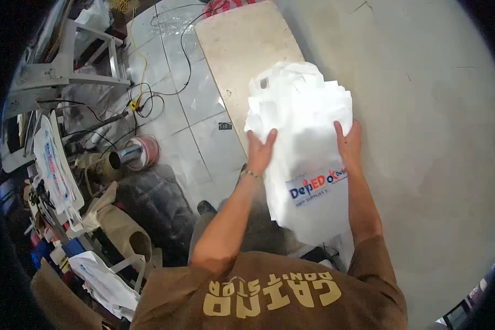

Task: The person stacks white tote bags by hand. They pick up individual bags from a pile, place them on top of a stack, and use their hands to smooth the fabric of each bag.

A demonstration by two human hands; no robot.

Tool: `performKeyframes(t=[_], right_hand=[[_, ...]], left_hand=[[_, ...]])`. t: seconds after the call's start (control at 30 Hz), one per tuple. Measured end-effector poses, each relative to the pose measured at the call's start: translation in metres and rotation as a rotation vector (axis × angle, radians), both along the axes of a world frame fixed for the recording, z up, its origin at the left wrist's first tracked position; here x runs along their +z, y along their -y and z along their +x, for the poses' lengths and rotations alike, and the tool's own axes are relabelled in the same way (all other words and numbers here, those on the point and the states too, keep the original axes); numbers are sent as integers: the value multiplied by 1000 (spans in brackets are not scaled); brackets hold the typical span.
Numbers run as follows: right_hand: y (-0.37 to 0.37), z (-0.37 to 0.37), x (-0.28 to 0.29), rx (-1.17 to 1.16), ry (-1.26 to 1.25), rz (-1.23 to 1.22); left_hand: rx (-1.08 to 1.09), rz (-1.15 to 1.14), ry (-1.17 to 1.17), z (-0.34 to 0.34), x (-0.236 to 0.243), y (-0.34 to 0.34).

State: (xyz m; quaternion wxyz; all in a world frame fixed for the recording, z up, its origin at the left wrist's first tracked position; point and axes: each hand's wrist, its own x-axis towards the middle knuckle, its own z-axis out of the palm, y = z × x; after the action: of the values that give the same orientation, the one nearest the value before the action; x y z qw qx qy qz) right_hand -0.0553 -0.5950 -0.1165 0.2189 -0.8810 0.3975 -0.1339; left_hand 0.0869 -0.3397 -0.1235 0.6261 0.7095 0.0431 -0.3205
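A loose, uneven stack of white sheets [308, 143] lies over the near end of a pale board, its lower part reaching toward my lap. The top sheet has blue and red printing near its lower right; whether the sheets are paper, cloth or plastic bags I cannot tell. My left hand [262, 148] grips the stack's left edge, thumb on top and the other fingers partly hidden. On the opposite edge, my right hand [350, 144] holds it the same way, thumb on the upper face.
The pale board [242, 44] stretches away beside a grey wall [423, 137] on the right. Cables [143, 99] cross the tiled floor [187, 99] at left. A metal frame [66, 74], a round pinkish container [148, 152] and more printed white sheets [52, 165] stand further left.
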Motion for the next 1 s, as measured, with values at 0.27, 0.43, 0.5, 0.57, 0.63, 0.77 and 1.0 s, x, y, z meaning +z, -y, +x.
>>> performKeyframes(t=[0.27,0.43,0.5,0.57,0.63,0.77,1.0], right_hand=[[-12,10,4,-75,-125,240],[-19,-50,-5,-19,-193,115],[-37,-86,6,11,-198,-130],[-121,-64,98,21,-804,113],[-168,-104,94,-7,-810,119],[-183,-126,21,-35,-692,117],[-189,-165,-67,-137,-561,-11]], left_hand=[[-266,215,298,-45,-17,-23],[-358,224,107,-93,0,-40],[-396,601,345,-86,15,-42],[-284,695,486,-58,48,-55],[-209,693,628,-46,66,-30],[-844,458,1095,-16,24,19],[-1001,528,1164,-14,-46,50]])
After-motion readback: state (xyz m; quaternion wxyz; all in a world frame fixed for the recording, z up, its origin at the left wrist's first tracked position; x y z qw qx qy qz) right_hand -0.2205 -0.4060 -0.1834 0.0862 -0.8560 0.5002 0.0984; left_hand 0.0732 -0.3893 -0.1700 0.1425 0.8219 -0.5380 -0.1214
